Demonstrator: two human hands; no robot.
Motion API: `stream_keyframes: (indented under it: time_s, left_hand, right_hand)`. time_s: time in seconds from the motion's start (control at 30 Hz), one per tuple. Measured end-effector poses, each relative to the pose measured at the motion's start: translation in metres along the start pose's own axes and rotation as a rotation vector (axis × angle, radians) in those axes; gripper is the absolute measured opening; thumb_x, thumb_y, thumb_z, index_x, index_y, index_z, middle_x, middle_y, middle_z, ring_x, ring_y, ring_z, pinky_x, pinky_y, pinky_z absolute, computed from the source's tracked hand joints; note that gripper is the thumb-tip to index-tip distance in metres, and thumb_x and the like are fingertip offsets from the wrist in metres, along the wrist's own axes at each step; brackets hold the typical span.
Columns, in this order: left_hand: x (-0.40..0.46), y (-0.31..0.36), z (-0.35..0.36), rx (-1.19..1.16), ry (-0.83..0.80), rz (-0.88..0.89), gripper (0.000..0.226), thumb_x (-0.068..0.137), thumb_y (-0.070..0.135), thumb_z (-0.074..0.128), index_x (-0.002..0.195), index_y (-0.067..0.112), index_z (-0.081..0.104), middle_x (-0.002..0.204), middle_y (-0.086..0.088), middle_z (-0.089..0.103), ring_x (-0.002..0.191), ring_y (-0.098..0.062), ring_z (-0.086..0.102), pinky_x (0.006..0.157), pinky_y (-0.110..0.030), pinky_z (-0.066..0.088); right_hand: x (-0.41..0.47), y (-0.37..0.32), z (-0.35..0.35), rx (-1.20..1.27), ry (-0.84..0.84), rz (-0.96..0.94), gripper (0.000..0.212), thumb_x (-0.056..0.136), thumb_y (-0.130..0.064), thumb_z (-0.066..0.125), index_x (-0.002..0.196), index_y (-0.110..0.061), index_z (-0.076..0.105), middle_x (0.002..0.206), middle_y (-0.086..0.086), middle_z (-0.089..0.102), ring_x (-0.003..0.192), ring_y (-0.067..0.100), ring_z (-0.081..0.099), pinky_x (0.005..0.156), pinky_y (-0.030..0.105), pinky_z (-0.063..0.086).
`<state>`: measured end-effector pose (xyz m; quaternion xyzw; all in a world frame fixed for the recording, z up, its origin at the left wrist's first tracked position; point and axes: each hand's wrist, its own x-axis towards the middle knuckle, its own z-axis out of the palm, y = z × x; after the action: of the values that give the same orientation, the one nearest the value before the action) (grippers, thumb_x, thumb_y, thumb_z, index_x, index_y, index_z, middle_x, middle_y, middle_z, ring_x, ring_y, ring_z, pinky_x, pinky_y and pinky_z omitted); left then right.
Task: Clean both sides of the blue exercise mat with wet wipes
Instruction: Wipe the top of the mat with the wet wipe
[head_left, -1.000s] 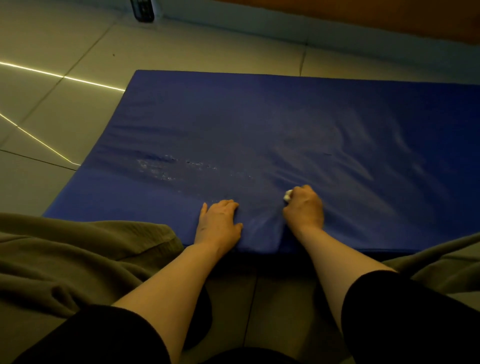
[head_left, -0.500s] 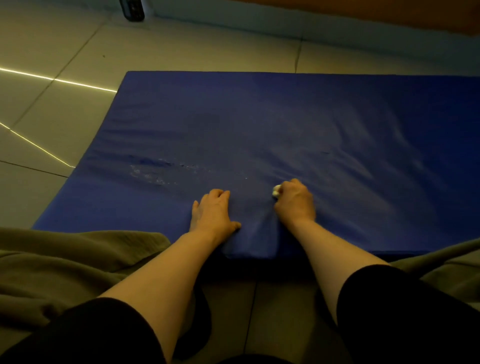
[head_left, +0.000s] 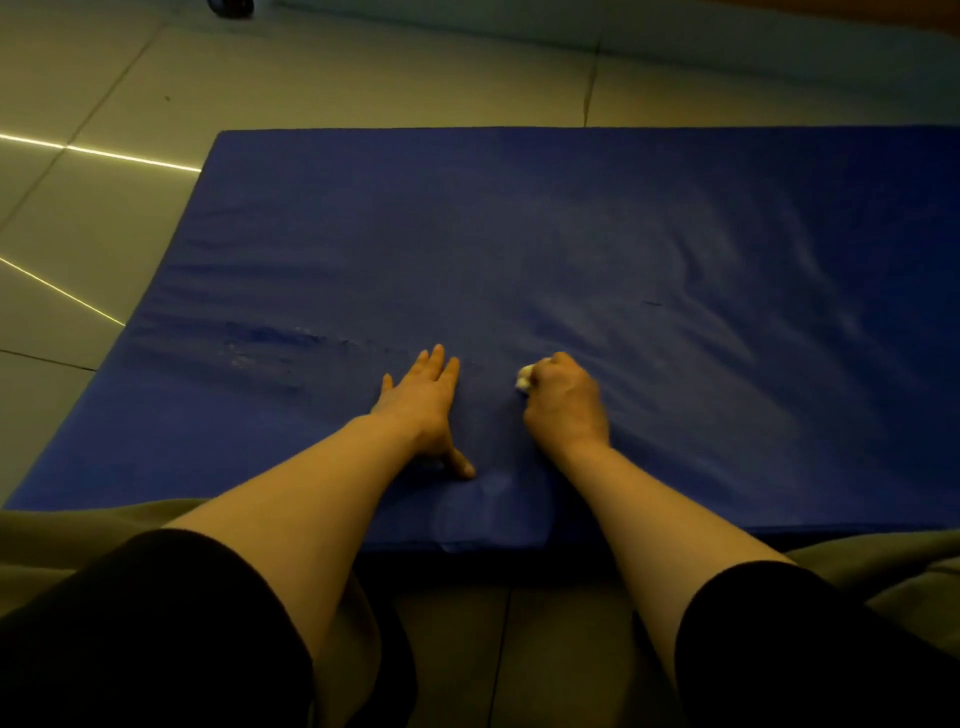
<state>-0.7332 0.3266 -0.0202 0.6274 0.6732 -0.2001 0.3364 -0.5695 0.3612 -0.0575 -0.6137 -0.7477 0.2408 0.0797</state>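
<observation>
On the tiled floor (head_left: 363, 78), just ahead of the kneeling person, the blue exercise mat (head_left: 571, 249) is lying flat, its near edge touching the olive cloth (head_left: 78, 530) spread at the knees. Compared with a second ago, both hands are sitting farther in from that near edge: the left hand (head_left: 423, 402) is now pressing palm-down with its fingers (head_left: 439, 364) stretched straight toward the far side, thumb splayed back, where earlier they were bent at the edge. The right hand (head_left: 566, 402) is staying closed around a bunched white wet wipe (head_left: 524, 378), only a small lump showing at the knuckles, and is rubbing it on the surface slightly farther from the body than before. That shift suggests the wiping is working outward from the near edge, with most of this upper face likely yet to be covered and the underside not yet started. A patch of scuffs or droplets (head_left: 270, 348) is lying to the left of the left hand, apparently untouched. The mat's long axis is running left to right across the view, its right end passing out of frame and its left short edge angling away from the person.
</observation>
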Motion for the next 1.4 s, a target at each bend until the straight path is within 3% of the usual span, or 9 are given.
stream_keyframes:
  time_s: [0.13, 0.2, 0.37, 0.6, 0.7, 0.83, 1.13, 1.3, 1.4]
  left_hand:
    - [0.008, 0.001, 0.007, 0.058, -0.06, 0.019, 0.133, 0.068, 0.055, 0.079, 0.152, 0.013, -0.016, 0.159, -0.003, -0.023, 0.147, -0.022, -0.017, 0.117, -0.06, 0.002]
    - [0.009, 0.003, 0.01, 0.079, -0.065, 0.016, 0.133, 0.068, 0.056, 0.078, 0.152, 0.012, -0.016, 0.159, -0.004, -0.023, 0.147, -0.023, -0.017, 0.117, -0.06, 0.002]
    - [0.011, 0.005, 0.011, 0.075, -0.063, -0.001, 0.133, 0.068, 0.052, 0.08, 0.152, 0.013, -0.015, 0.16, -0.004, -0.021, 0.148, -0.022, -0.016, 0.117, -0.058, 0.003]
    - [0.013, 0.006, 0.015, 0.102, -0.039, -0.011, 0.135, 0.066, 0.057, 0.079, 0.152, 0.014, -0.014, 0.16, -0.004, -0.021, 0.148, -0.023, -0.014, 0.117, -0.059, 0.003]
    - [0.014, 0.005, 0.017, 0.106, -0.03, -0.004, 0.135, 0.065, 0.057, 0.08, 0.152, 0.014, -0.014, 0.16, -0.004, -0.02, 0.148, -0.022, -0.014, 0.117, -0.058, 0.002]
    - [0.015, 0.005, 0.015, 0.079, -0.036, -0.005, 0.136, 0.064, 0.054, 0.082, 0.153, 0.015, -0.013, 0.16, -0.003, -0.019, 0.148, -0.022, -0.014, 0.118, -0.058, 0.002]
    - [0.016, 0.003, 0.017, 0.094, -0.024, 0.005, 0.135, 0.064, 0.058, 0.08, 0.153, 0.016, -0.013, 0.16, -0.002, -0.019, 0.148, -0.021, -0.013, 0.118, -0.057, 0.001]
    - [0.015, 0.002, 0.016, 0.068, -0.023, 0.011, 0.135, 0.064, 0.055, 0.081, 0.153, 0.016, -0.012, 0.16, -0.003, -0.019, 0.148, -0.021, -0.014, 0.118, -0.056, -0.001]
    - [0.015, 0.001, 0.014, 0.061, -0.024, 0.014, 0.135, 0.063, 0.055, 0.082, 0.153, 0.016, -0.011, 0.16, -0.002, -0.018, 0.148, -0.021, -0.013, 0.118, -0.056, 0.0]
  right_hand:
    - [0.01, 0.019, -0.009, -0.054, 0.127, 0.193, 0.016, 0.086, -0.003, 0.052, 0.096, -0.001, 0.063, 0.109, 0.018, 0.053, 0.096, 0.037, 0.055, 0.077, 0.037, 0.043]
    - [0.006, 0.003, 0.004, -0.016, 0.137, 0.133, 0.014, 0.087, -0.003, 0.05, 0.094, 0.001, 0.062, 0.107, 0.019, 0.053, 0.095, 0.038, 0.054, 0.078, 0.038, 0.042]
    - [-0.001, -0.027, 0.031, 0.017, -0.077, -0.178, 0.015, 0.087, -0.008, 0.052, 0.097, -0.006, 0.063, 0.106, 0.012, 0.054, 0.096, 0.029, 0.054, 0.078, 0.031, 0.041]
    - [0.037, 0.021, 0.002, -0.006, 0.154, 0.189, 0.016, 0.087, -0.004, 0.052, 0.098, 0.0, 0.062, 0.109, 0.019, 0.054, 0.096, 0.038, 0.054, 0.078, 0.038, 0.042]
    - [0.028, -0.006, 0.02, 0.066, 0.155, 0.082, 0.014, 0.089, -0.005, 0.05, 0.097, 0.001, 0.061, 0.107, 0.019, 0.055, 0.096, 0.036, 0.054, 0.079, 0.036, 0.042]
    - [0.022, -0.03, 0.039, 0.065, -0.037, -0.135, 0.016, 0.092, -0.013, 0.051, 0.101, -0.004, 0.061, 0.11, 0.013, 0.054, 0.1, 0.028, 0.053, 0.08, 0.029, 0.04]
    - [0.05, 0.002, 0.017, 0.06, 0.213, 0.166, 0.014, 0.089, -0.003, 0.049, 0.098, 0.0, 0.06, 0.109, 0.019, 0.053, 0.095, 0.037, 0.054, 0.077, 0.037, 0.041]
    - [0.042, -0.031, 0.042, 0.159, -0.023, -0.097, 0.019, 0.09, -0.011, 0.055, 0.106, -0.004, 0.062, 0.118, 0.013, 0.053, 0.101, 0.029, 0.056, 0.084, 0.031, 0.045]
    - [0.057, -0.021, 0.031, 0.141, -0.045, -0.08, 0.017, 0.088, -0.012, 0.058, 0.103, -0.008, 0.065, 0.114, 0.011, 0.057, 0.103, 0.028, 0.057, 0.081, 0.028, 0.044]
